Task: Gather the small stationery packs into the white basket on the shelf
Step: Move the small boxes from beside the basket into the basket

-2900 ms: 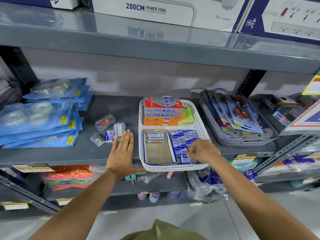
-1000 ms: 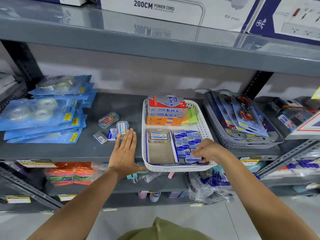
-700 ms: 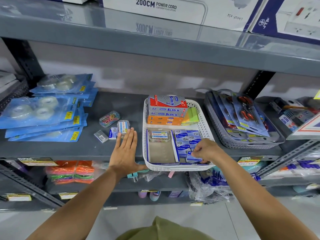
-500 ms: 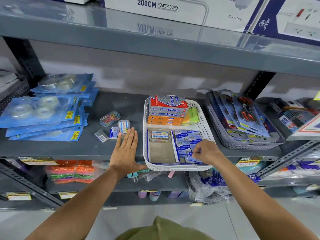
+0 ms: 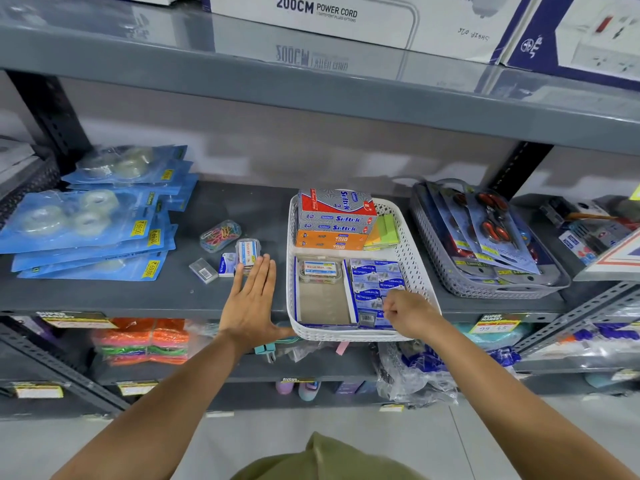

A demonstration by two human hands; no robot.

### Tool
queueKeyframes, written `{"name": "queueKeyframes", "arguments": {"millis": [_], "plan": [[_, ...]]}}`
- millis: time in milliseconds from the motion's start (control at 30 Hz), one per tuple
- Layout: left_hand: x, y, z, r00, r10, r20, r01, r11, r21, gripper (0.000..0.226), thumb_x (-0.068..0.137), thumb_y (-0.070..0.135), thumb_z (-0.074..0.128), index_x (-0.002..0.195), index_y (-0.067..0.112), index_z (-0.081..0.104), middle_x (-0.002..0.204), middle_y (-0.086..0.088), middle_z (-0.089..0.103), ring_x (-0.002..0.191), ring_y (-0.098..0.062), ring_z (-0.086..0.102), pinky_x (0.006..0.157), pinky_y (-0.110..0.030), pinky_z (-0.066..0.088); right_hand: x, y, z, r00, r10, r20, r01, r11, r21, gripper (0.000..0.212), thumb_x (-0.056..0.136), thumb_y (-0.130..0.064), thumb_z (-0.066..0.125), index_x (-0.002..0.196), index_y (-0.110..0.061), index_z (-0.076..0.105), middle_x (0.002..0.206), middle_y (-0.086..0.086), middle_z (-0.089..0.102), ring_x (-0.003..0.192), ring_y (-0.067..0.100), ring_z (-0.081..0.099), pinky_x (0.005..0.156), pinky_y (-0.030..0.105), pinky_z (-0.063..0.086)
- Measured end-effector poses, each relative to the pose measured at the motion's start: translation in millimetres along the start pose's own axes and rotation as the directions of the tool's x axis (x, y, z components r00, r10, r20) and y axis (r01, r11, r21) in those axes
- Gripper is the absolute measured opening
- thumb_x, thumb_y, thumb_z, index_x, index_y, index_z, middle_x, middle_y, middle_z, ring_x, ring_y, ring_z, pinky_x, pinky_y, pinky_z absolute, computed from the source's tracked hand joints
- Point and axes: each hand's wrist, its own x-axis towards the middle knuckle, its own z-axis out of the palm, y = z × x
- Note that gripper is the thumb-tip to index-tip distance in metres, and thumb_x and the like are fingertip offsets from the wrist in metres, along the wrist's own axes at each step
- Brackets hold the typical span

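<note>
Resting flat, left hand [image 5: 252, 299] splays open beside white basket [image 5: 415, 258]; right hand [image 5: 408, 312] curls fingers among blue packs [image 5: 375, 278]

We see a white basket [image 5: 414, 244] of perforated, matt plastic on the smooth, grey-painted metal shelf [image 5: 145, 292]. Inside it, the small blue packs [image 5: 375, 277] look like printed card, and the red and silver boxes [image 5: 334, 211] have a glossy cardboard finish. At the shelf's left edge, the tape packs [image 5: 83, 226] are shiny clear plastic over blue card. The upper shelf [image 5: 311, 81] is glossy enough to mirror box lettering.
</note>
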Motion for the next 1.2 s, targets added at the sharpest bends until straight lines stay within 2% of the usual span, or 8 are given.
{"name": "queueKeyframes", "arguments": {"millis": [100, 200, 400, 600, 667, 767, 1000, 1200], "plan": [[0, 0, 2, 1.000, -0.006, -0.005, 0.006, 1.000, -0.004, 0.133, 0.059, 0.097, 0.023, 0.150, 0.005, -0.010, 0.159, -0.010, -0.014, 0.146, -0.025, -0.017, 0.116, -0.047, -0.016, -1, 2, -1, 1.000, -0.015, -0.024, 0.018, 0.993, 0.115, 0.008, 0.095, -0.012, 0.053, 0.090, -0.012, 0.058, 0.099, 0.005, 0.061, 0.091, 0.017, 0.054, 0.078, 0.025, 0.041], [0, -1, 2, 1.000, -0.009, 0.001, 0.009, 1.000, -0.009, 0.133, 0.059, 0.096, 0.027, 0.148, 0.006, -0.015, 0.158, -0.009, -0.018, 0.145, -0.024, -0.021, 0.115, -0.046, -0.019, 1, 0, -2, 0.990, 0.012, -0.138, 0.005, 0.993, 0.120, 0.009, 0.087, -0.014, 0.067, 0.080, -0.011, 0.062, 0.094, 0.009, 0.070, 0.089, 0.022, 0.064, 0.080, 0.031, 0.052], [0, -1, 2, 1.000, -0.011, 0.003, 0.011, 1.000, -0.015, 0.133, 0.059, 0.096, 0.024, 0.148, 0.006, -0.017, 0.158, -0.009, -0.021, 0.144, -0.022, -0.024, 0.115, -0.046, -0.019, -1, -3, -5, 0.972, 0.145, -0.183, -0.160, 0.984, -0.073, 0.041, 0.079, -0.042, 0.074, 0.095, -0.008, 0.058, 0.087, 0.006, 0.058, 0.079, 0.025, 0.057, 0.068, 0.033, 0.048], [1, -1, 2, 1.000, -0.016, 0.013, 0.017, 1.000, -0.021, 0.132, 0.061, 0.096, 0.026, 0.146, 0.008, -0.023, 0.156, -0.009, -0.026, 0.143, -0.021, -0.028, 0.117, -0.048, -0.018, 1, -4, 1, 0.979, 0.053, -0.194, -0.037, 0.996, 0.087, 0.035, 0.070, -0.042, 0.081, 0.061, -0.022, 0.054, 0.077, -0.001, 0.065, 0.078, 0.016, 0.063, 0.056, 0.022, 0.042], [1, -1, 2, 1.000, -0.017, 0.011, 0.017, 1.000, -0.023, 0.133, 0.059, 0.097, 0.022, 0.147, 0.008, -0.022, 0.156, -0.008, -0.025, 0.143, -0.022, -0.028, 0.115, -0.047, -0.020, 1, -6, 2, 0.981, 0.035, -0.192, -0.018, 0.996, 0.087, 0.032, 0.072, -0.036, 0.081, 0.063, -0.022, 0.054, 0.074, -0.003, 0.063, 0.075, 0.014, 0.060, 0.052, 0.017, 0.037], [1, -1, 2, 1.000, -0.010, -0.001, 0.010, 0.999, -0.030, 0.134, 0.054, 0.099, 0.008, 0.148, 0.007, -0.019, 0.157, -0.008, -0.023, 0.143, -0.022, -0.026, 0.114, -0.045, -0.023, 1, -9, 2, 0.981, 0.009, -0.194, 0.015, 0.992, 0.126, 0.029, 0.072, -0.031, 0.082, 0.066, -0.021, 0.056, 0.071, -0.003, 0.063, 0.074, 0.016, 0.063, 0.064, 0.025, 0.049], [-1, -3, -3, 1.000, 0.024, 0.011, -0.023, 0.999, -0.045, 0.133, 0.060, 0.094, 0.031, 0.149, 0.004, -0.012, 0.159, -0.011, -0.017, 0.145, -0.023, -0.022, 0.118, -0.049, -0.010, 10, -1, 1, 0.982, -0.036, -0.186, 0.053, 0.995, 0.087, 0.028, 0.067, -0.037, 0.081, 0.064, -0.021, 0.058, 0.075, -0.004, 0.069, 0.086, 0.016, 0.070, 0.073, 0.028, 0.053], [-10, -11, -4, 1.000, 0.016, 0.012, -0.015, 0.999, -0.037, 0.134, 0.062, 0.095, 0.030, 0.145, 0.006, -0.024, 0.155, -0.011, -0.027, 0.142, -0.022, -0.030, 0.117, -0.045, -0.015, 4, -46, -36, 0.937, -0.232, -0.261, 0.225, 0.973, -0.057, 0.032, 0.080, -0.042, 0.071, 0.062, -0.023, 0.052, 0.063, -0.007, 0.057, 0.065, 0.015, 0.059, 0.058, 0.026, 0.039]]}}
